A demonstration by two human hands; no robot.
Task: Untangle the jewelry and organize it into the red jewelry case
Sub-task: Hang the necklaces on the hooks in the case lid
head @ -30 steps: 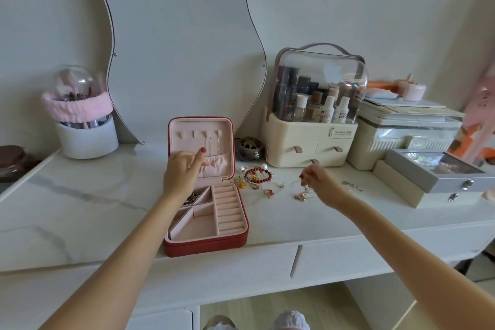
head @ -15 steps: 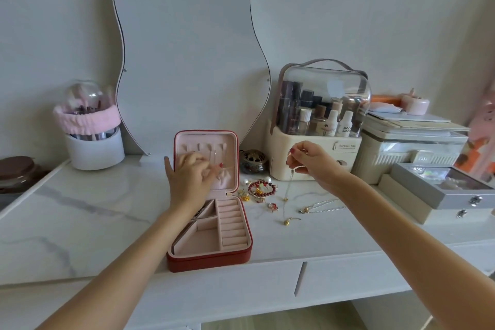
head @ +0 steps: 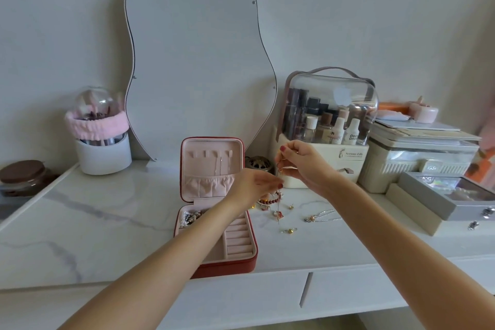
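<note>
A person's two hands meet above a white marble-topped vanity (head: 88, 225), where one red jewelry case (head: 214, 222) stands open, lid upright. The right hand (head: 302, 163) pinches the top of a thin chain (head: 279, 195) that hangs straight down; the left hand (head: 254, 190), fingers loosely extended, reaches to it just below (whether it has actually caught the chain cannot be told). The case's back-left compartment holds a small heap of beaded jewelry (head: 190, 217); its ring rolls and front tray show only pink lining. Loose on the tabletop to the case's right lie one red bead bracelet (head: 270, 199), one silver necklace (head: 321, 216), and two gold stud earrings (head: 290, 230). Behind, one clear-domed cosmetics organizer (head: 329, 115) holds bottles and tubes, and one white brush holder (head: 103, 153) wears a pink headband.
</note>
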